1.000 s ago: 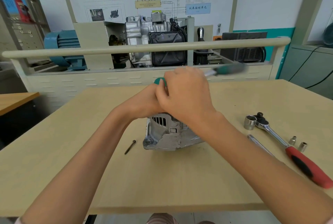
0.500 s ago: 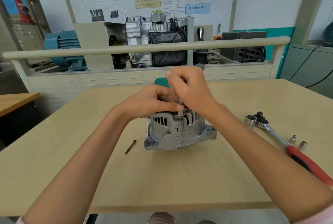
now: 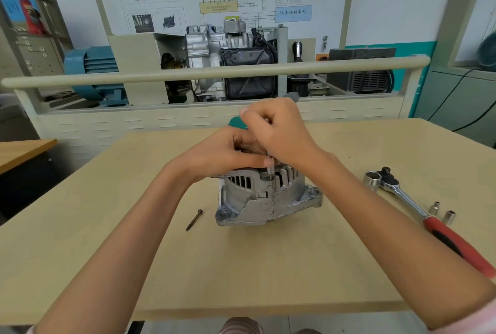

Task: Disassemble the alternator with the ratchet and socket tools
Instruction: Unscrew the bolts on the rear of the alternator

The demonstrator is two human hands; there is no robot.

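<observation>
The silver alternator [image 3: 257, 199] stands on the wooden table [image 3: 241, 274] in the middle of the head view. My left hand [image 3: 222, 154] holds its top, fingers curled over the far side and thumb beside the socket. My right hand [image 3: 279, 132] grips a socket driver [image 3: 269, 171] held upright; its socket sits on a bolt at the alternator's upper rim. The handle's grey-green end [image 3: 291, 96] peeks above my fist. A teal-green piece [image 3: 237, 123] shows behind my hands; I cannot tell what it belongs to.
A red-handled ratchet [image 3: 456, 245] lies at the right with a large socket [image 3: 371, 179] by its head and two small sockets [image 3: 442, 212] beside its shaft. A loose long bolt [image 3: 194, 219] lies left of the alternator. A training bench with a rail [image 3: 214, 72] stands behind the table.
My right hand has swung the green-handled driver from lying sideways to upright and set its socket on the bolt. My left hand stays on the alternator.
</observation>
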